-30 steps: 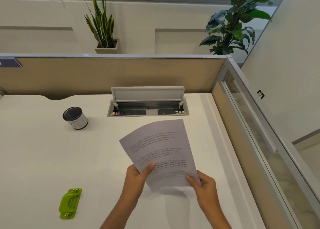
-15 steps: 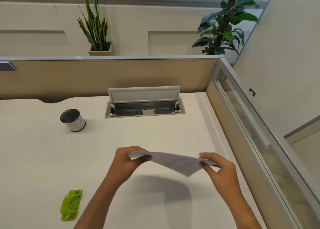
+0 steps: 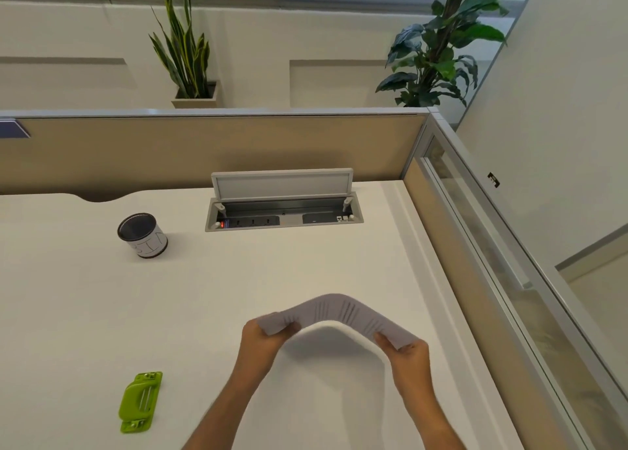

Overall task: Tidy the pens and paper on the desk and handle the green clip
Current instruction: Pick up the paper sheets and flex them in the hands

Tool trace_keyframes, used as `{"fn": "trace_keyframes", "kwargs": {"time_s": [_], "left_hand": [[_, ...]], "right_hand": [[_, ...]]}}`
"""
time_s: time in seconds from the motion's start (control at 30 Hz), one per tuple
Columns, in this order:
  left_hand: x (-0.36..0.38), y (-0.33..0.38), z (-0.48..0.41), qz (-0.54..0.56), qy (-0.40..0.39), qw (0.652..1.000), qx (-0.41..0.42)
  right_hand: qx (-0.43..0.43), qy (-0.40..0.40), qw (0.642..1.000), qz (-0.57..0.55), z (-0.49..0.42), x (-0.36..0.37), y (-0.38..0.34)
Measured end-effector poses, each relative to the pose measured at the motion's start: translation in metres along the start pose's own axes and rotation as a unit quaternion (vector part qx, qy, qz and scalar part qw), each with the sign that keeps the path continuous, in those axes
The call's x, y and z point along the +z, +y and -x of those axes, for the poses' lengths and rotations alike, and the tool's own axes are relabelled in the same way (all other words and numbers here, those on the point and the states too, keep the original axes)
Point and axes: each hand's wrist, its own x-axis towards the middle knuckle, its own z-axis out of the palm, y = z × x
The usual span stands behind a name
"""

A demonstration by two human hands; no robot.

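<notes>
Gripped at both ends: the paper [image 3: 336, 310], with the left hand [image 3: 261, 344] curled round its left end and the right hand [image 3: 406, 361] curled round its right end. Held up in the air over the near right part of the desk [image 3: 102, 313], clear of the surface, above a soft shadow. Bowed upward into an arch between the two grips, highest near the middle. Pale grey-white on the upper face, crossed by faint bands of print too blurred to read. Whether one sheet or several, cannot tell.

Below and around, a plain white desk top. Toward the near left, well apart from both hands, lying flat: the green clip [image 3: 140, 402], bright lime with small metal fittings at each end. Further back on the left, standing upright: a white cup [image 3: 142, 235] with a dark rim and marks on its side. Set into the desk at the back, a grey socket box [image 3: 283, 211] with its lid raised. Behind, a tan partition [image 3: 204, 150], with a glazed panel along the right. Beyond, pale walls, a window strip and two potted plants.

As for direction: the paper's long axis running left to right, the right end a little lower and nearer. The clip's long axis running near to far, leaning slightly right at the far end.
</notes>
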Motion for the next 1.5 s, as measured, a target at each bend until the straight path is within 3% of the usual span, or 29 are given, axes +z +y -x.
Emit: {"fn": "trace_keyframes", "kwargs": {"time_s": [0.13,0.33,0.47,0.7,0.83,0.93,1.03,1.1,1.17,1.27,1.33,1.4,1.5], "left_hand": [[0.005,-0.022,0.007,-0.007,0.015,0.999,-0.031],[0.008,-0.021,0.014,-0.013,0.030,0.999,-0.007],[0.013,-0.022,0.016,-0.006,0.018,0.999,-0.043],[0.015,-0.025,0.012,0.003,0.036,0.999,-0.027],[0.011,-0.031,0.010,-0.047,0.032,0.998,-0.039],[-0.002,-0.018,0.007,-0.052,0.031,0.997,0.043],[-0.018,0.010,0.010,-0.138,0.113,0.970,0.163],[-0.023,0.033,0.013,-0.242,0.099,0.917,0.300],[-0.014,0.057,0.018,-0.311,0.027,0.858,0.408],[0.010,0.080,0.024,-0.350,-0.047,0.814,0.461],[0.020,0.088,0.027,-0.316,-0.056,0.832,0.453],[0.023,0.093,0.028,-0.247,-0.050,0.879,0.404],[0.022,0.097,0.030,-0.136,-0.047,0.943,0.300]], "right_hand": [[0.048,-0.001,0.999,0.003,-0.001,-0.003,0.022],[0.032,-0.005,0.999,-0.005,-0.003,-0.011,0.018],[0.054,-0.016,0.998,0.000,0.002,-0.007,0.027],[0.035,-0.014,0.999,0.005,0.005,-0.009,0.030],[-0.009,-0.044,0.998,0.049,0.007,-0.018,0.018],[-0.077,-0.062,0.991,0.086,-0.002,-0.038,-0.006],[-0.142,-0.076,0.977,0.138,-0.010,-0.060,-0.044],[-0.223,-0.090,0.945,0.222,-0.010,-0.066,-0.075],[-0.294,-0.098,0.898,0.312,-0.007,-0.066,-0.102],[-0.332,-0.120,0.854,0.382,0.003,-0.055,-0.136],[-0.350,-0.130,0.839,0.396,0.010,-0.047,-0.150],[-0.372,-0.107,0.846,0.366,0.014,-0.044,-0.158],[-0.348,-0.058,0.907,0.229,0.010,-0.047,-0.156]]}}
